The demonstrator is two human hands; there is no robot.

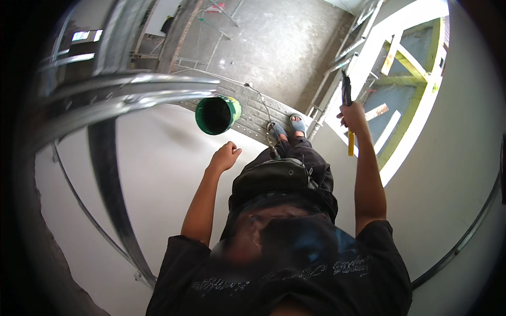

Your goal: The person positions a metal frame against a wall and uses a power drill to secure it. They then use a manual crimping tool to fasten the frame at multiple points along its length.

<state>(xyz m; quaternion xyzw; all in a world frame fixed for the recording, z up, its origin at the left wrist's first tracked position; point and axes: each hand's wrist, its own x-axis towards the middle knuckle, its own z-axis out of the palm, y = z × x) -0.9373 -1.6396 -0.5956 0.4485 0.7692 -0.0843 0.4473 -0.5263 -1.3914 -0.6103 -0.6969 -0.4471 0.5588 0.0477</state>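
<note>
My right hand (353,117) is closed around a black-and-yellow hand tool (346,89), held beside the bright window opening. The tool's dark end points away from me and its yellow end shows below my fist; its exact kind is unclear. My left hand (226,157) hangs in front of me to the left with its fingers curled. What it holds, if anything, is hidden. Just beyond it stands a green bucket (235,111), its inside dark. A dark waist bag (271,178) hangs at my front.
My sandalled feet (287,126) stand on a perforated metal scaffold plank (250,113), with concrete floor (284,47) far below. Metal channels (142,97) reach in from the left. A scaffold frame (350,50) rises at right, by a window opening with timber braces (408,60). A cord (262,95) crosses the plank.
</note>
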